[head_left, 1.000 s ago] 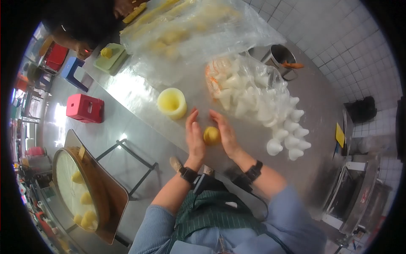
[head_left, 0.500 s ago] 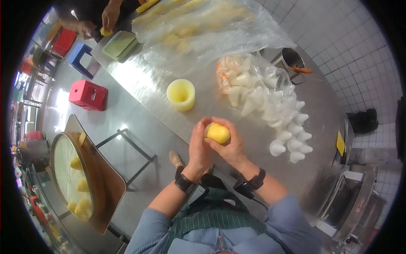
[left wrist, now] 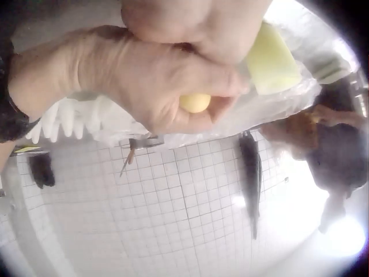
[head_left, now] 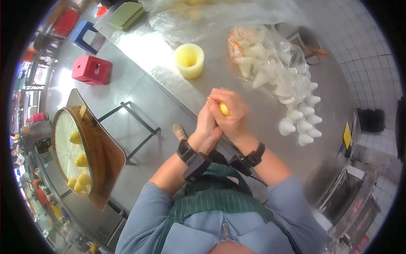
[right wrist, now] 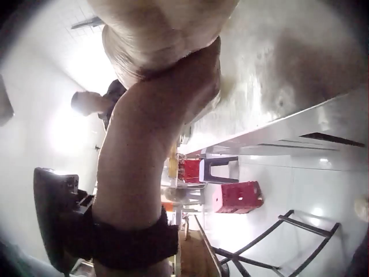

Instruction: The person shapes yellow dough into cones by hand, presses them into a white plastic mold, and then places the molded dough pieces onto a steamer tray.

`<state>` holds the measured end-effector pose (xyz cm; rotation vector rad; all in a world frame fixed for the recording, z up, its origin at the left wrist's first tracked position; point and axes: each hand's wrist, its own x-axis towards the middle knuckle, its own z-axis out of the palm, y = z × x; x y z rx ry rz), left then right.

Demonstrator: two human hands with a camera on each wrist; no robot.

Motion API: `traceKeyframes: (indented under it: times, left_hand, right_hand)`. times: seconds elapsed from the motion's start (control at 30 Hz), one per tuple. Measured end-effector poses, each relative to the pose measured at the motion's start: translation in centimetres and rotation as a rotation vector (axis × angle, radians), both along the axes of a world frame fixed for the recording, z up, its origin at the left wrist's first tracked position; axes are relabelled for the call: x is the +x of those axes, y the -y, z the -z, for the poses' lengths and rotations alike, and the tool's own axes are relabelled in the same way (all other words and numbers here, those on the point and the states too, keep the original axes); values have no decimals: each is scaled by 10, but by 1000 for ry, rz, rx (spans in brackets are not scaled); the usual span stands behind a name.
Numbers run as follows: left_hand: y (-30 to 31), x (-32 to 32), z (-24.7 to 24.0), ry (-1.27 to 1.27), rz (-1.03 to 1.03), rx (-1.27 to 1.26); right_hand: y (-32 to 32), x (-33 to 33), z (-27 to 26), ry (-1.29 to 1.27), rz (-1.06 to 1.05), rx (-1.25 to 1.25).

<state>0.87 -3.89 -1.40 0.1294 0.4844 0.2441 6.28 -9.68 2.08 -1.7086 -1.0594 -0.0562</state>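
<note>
A lump of yellow dough (head_left: 223,109) is squeezed between the two hands, above the near edge of the metal table. My right hand (head_left: 231,113) curls round it, and a small part bulges out between thumb and forefinger. In the left wrist view that rounded bulge of dough (left wrist: 195,103) shows in the right fist. My left hand (head_left: 206,127) presses against the right from the left side, its fingers largely hidden behind it. The right wrist view shows wrist and hand backs pressed together, with the dough hidden.
A pale yellow hollow cylinder (head_left: 189,62) stands on the metal table (head_left: 253,156). Several white cones (head_left: 305,125) lie to the right, some inside a plastic bag (head_left: 258,53). At left, a round wooden-rimmed tray (head_left: 96,156) holds yellow pieces. A red stool (head_left: 91,70) stands beyond.
The dough lay between spread hands, then was lifted and cupped with much of it showing. Now the hands are pressed together round it, leaving only a small bulge visible.
</note>
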Motion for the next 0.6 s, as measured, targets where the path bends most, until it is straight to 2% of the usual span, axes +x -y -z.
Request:
traceKeyframes:
  times: [0.1,0.2,0.27,0.3,0.33,0.4,0.43,0.5,0.53,0.6]
  left_hand:
    - [-2,-4,0,-24,11,-37]
    - [-7,-11,-9,-16,26,47]
    - [-14,-15,-16,49,115,326]
    - [-17,-20,-14,96,133,392]
    - [-15,-19,-18,97,131,397]
    - [-12,-12,-34,43,172,6]
    - [-11,-13,-58,-25,128,80]
    - [-5,-17,-40,-33,97,95]
    - [-2,-16,-39,-45,67,101]
    - [7,-16,-37,-58,-11,157]
  right_hand:
    - [2,-2,15,-36,27,21]
    - [4,3,-5,-9,6,3]
    - [3,0,-29,-78,-31,74]
    - [2,4,-26,121,3,47]
    - [4,2,-16,122,2,52]
    - [6,-3,5,178,12,115]
    - [8,-3,5,186,8,126]
    - [15,-5,2,-101,28,73]
    - [14,-7,-2,-94,27,79]
    - [14,-11,-16,-247,101,112]
